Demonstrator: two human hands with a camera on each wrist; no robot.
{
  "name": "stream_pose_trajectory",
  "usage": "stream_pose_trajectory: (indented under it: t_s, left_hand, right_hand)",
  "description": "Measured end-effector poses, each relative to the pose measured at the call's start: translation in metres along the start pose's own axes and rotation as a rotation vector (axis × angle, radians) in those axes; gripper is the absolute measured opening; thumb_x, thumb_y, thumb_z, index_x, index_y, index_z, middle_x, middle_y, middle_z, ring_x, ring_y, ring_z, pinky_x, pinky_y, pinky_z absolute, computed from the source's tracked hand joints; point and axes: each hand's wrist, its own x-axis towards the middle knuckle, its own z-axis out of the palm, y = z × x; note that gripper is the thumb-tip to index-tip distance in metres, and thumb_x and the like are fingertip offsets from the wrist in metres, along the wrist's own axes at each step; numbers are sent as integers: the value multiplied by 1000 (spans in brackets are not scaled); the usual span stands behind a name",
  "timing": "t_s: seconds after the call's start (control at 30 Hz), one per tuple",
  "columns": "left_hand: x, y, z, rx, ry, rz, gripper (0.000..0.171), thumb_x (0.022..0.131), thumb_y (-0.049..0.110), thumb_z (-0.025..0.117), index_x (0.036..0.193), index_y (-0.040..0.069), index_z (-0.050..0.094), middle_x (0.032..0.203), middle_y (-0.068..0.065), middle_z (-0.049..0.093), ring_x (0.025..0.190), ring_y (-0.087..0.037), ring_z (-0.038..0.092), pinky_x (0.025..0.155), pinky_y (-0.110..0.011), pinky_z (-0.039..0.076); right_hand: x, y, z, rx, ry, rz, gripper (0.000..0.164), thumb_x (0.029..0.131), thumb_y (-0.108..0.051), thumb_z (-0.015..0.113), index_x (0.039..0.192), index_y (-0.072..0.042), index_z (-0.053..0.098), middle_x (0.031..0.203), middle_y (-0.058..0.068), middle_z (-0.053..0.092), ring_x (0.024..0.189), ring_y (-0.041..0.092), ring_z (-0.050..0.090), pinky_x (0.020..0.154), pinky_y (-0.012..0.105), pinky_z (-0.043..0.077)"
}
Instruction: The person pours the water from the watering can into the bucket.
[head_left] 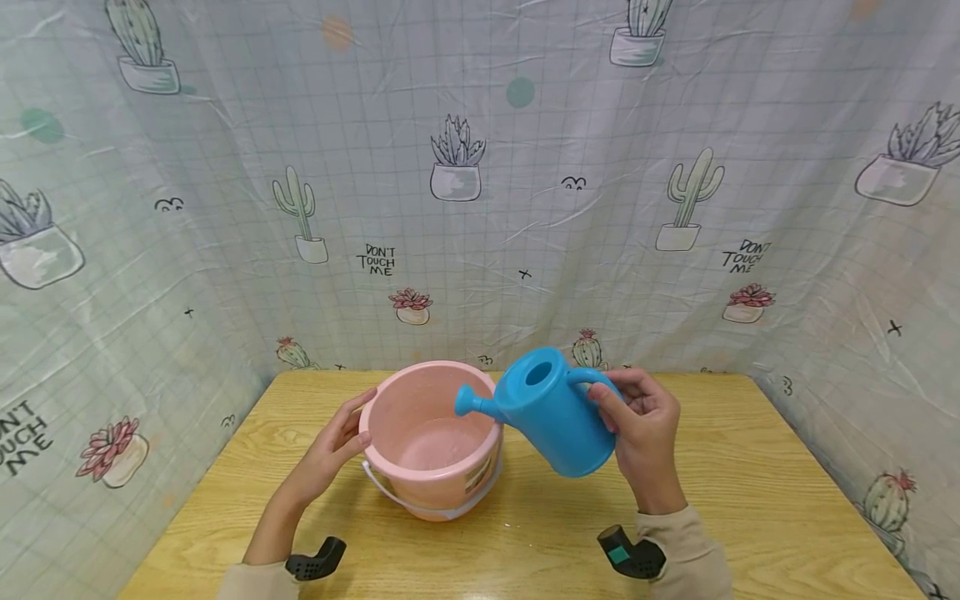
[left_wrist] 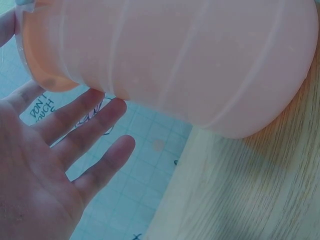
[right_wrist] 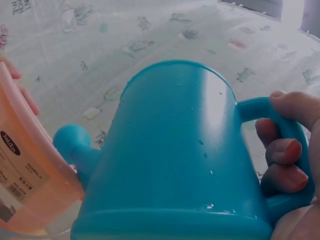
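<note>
A pink bucket [head_left: 435,462] with a white handle stands on the wooden table, its mouth facing up. My left hand [head_left: 333,446] rests against the left side of its rim; in the left wrist view the fingers [left_wrist: 95,117] are spread and fairly straight, some touching the outer wall. My right hand [head_left: 648,425] grips the handle of a blue watering can [head_left: 558,417] and holds it up, tilted to the left. The can's spout reaches over the right side of the bucket's rim. No stream of water shows at the spout. Droplets cling to the can in the right wrist view.
The wooden table [head_left: 750,483] extends to both sides of the bucket. A few small wet spots lie on it in front of the bucket. Behind and at the sides hangs a sheet [head_left: 517,225] printed with potted cacti. A dark wrist device [head_left: 317,560] sits on each forearm.
</note>
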Motion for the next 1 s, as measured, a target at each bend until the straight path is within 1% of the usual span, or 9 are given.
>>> stream_pose_trajectory:
  t_s: [0.13, 0.27, 0.4, 0.53, 0.63, 0.77, 0.83, 1.0]
  left_hand:
    - [0, 0, 0, 0, -1, 4, 58, 100, 7, 44, 154, 17, 23, 154, -24, 31, 129, 3, 46, 95, -19, 46]
    - [0, 0, 0, 0, -2, 10, 58, 100, 7, 44, 154, 16, 23, 154, -25, 31, 129, 2, 46, 95, -19, 47]
    - [0, 1, 0, -3, -2, 12, 59, 100, 7, 44, 154, 16, 23, 153, -25, 31, 128, 2, 47, 94, -19, 47]
    - [0, 0, 0, -3, 1, 1, 58, 100, 7, 44, 154, 16, 23, 153, -25, 31, 128, 4, 47, 94, -19, 47]
    - [-1, 0, 0, -3, 3, -3, 58, 100, 8, 44, 154, 16, 23, 153, -25, 32, 127, 4, 47, 95, -18, 46]
    - [-1, -1, 0, -5, 2, 0, 58, 100, 8, 44, 154, 16, 23, 153, -25, 31, 127, 5, 46, 94, -18, 47]
    - [-2, -1, 0, -8, 0, 2, 59, 101, 8, 44, 154, 17, 23, 153, -25, 31, 128, 4, 46, 94, -18, 47]
    - [-2, -2, -1, -10, -14, 24, 59, 101, 6, 43, 155, 14, 21, 154, -27, 28, 130, 3, 45, 95, -19, 46]
  right_hand:
    - [0, 0, -1, 13, -17, -6, 22, 90, 10, 57, 97, -7, 67, 80, -2, 73, 52, 7, 46, 51, 20, 38]
    - [0, 0, -2, 23, -27, -5, 23, 91, 9, 56, 100, -7, 69, 82, 0, 74, 55, 6, 51, 52, 19, 40]
    - [0, -1, -2, 9, -21, -14, 21, 91, 8, 56, 101, -4, 70, 84, 2, 74, 60, 8, 57, 56, 19, 46]
    - [-1, -2, 0, 6, -10, -24, 19, 92, 9, 55, 105, 4, 68, 86, 3, 74, 65, 11, 61, 61, 21, 50]
    - [-3, -1, 1, 3, 0, -20, 19, 92, 9, 54, 106, 6, 67, 86, 3, 74, 65, 11, 61, 62, 22, 51]
    - [-4, -1, 3, -8, 5, -20, 19, 93, 8, 54, 107, 6, 66, 86, 4, 74, 62, 12, 58, 60, 22, 49]
    - [-5, 0, 3, 2, 2, -26, 19, 93, 9, 54, 108, 9, 65, 86, 5, 74, 61, 13, 57, 60, 23, 48]
    - [-6, 0, 4, -3, 13, -18, 18, 93, 9, 54, 107, 10, 65, 85, 5, 74, 59, 12, 56, 59, 23, 48]
